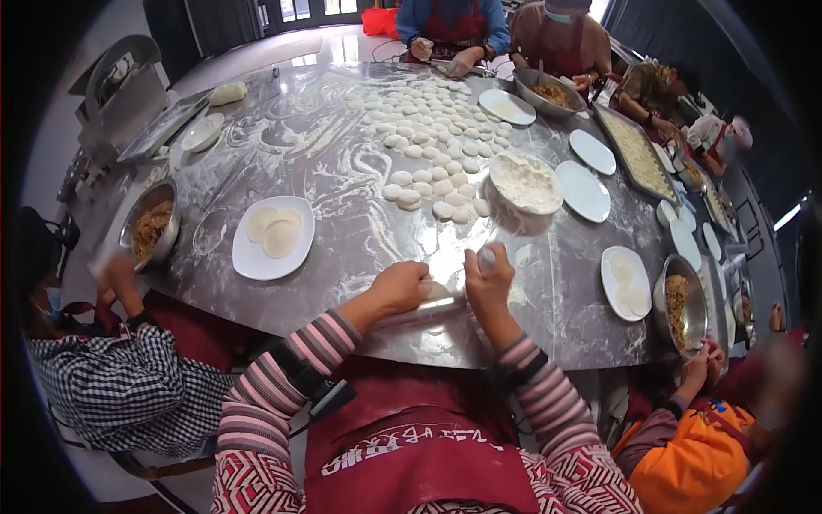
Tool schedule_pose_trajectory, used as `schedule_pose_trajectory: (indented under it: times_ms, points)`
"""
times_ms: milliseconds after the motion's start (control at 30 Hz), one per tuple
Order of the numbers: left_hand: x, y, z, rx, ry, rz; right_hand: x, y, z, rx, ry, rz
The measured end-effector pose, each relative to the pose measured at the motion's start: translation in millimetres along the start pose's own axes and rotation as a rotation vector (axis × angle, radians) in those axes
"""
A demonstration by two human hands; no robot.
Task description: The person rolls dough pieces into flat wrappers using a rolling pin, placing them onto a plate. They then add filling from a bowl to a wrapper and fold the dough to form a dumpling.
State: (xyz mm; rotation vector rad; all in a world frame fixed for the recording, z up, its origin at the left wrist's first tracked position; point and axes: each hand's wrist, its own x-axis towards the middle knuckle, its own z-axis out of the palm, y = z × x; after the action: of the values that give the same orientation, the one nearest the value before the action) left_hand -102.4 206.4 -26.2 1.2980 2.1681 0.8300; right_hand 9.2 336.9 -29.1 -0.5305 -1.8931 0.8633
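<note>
Near the front edge of the steel table (342,214), my left hand (398,289) is closed, its fingertips pinching the edge of a pale, blurred dough wrapper (437,292). My right hand (490,281) is wrapped round a rolling pin (488,256), whose pale end shows above the fist. The two hands are a little apart, with the wrapper between them. Beyond them lie several small floured dough discs (428,128) and a bowl of flour (526,182). To the left, a white square plate (274,264) bears flat round wrappers.
Bowls of brown filling stand at left (152,224), right (682,307) and far side (548,92). Another plate of wrappers (626,283) is at right, with empty plates (583,191) and a tray (638,150) behind. Co-workers sit on both sides and opposite.
</note>
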Motion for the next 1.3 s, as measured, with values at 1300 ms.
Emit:
schedule_pose_trajectory:
  times_ms: [1300]
  points:
    - [115.9,-61.0,-47.3,0.326,0.309,0.186,-56.4,-11.3,-54.9,0.121,-0.071,0.016]
